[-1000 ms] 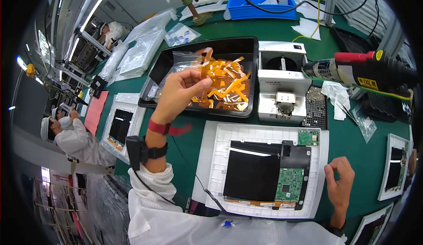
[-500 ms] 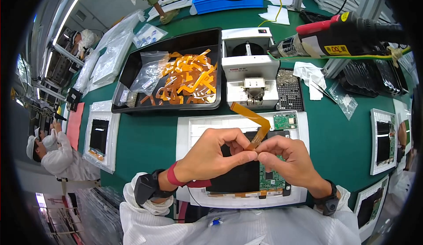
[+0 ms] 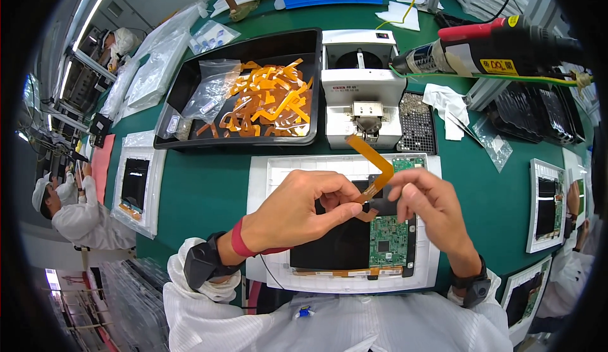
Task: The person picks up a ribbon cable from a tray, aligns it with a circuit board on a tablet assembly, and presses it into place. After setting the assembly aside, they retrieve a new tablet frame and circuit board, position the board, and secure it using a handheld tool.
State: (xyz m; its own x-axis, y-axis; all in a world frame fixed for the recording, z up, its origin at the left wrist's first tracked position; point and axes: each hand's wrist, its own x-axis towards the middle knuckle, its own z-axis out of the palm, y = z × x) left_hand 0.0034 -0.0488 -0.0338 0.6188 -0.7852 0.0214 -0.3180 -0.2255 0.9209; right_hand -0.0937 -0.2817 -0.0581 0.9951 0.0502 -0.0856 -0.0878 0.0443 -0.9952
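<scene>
My left hand (image 3: 304, 209) pinches an orange flex ribbon cable (image 3: 373, 156) between thumb and fingers. The cable bends like an elbow, its long arm pointing up and left, and a short end shows below the fingertips. Just right of the cable is my right hand (image 3: 434, 209), its fingers loosely curled, apart and holding nothing. Beneath both hands, a black panel (image 3: 332, 247) and a green circuit board (image 3: 387, 241) lie in a white foam tray (image 3: 266, 181). My left hand partly covers the panel.
A black bin (image 3: 237, 142) of similar orange cables stands at far left. Beside it is a white machine (image 3: 361, 86), with a grid block (image 3: 418, 127) at its right. A heat-gun-like tool (image 3: 481, 51) hangs at upper right. Tweezers (image 3: 465, 127) lie by a white cloth (image 3: 446, 102).
My right hand has let go of the cable and drawn off to the right, fingers opening. The left hand keeps its pinch, and the cable's lower end now shows.
</scene>
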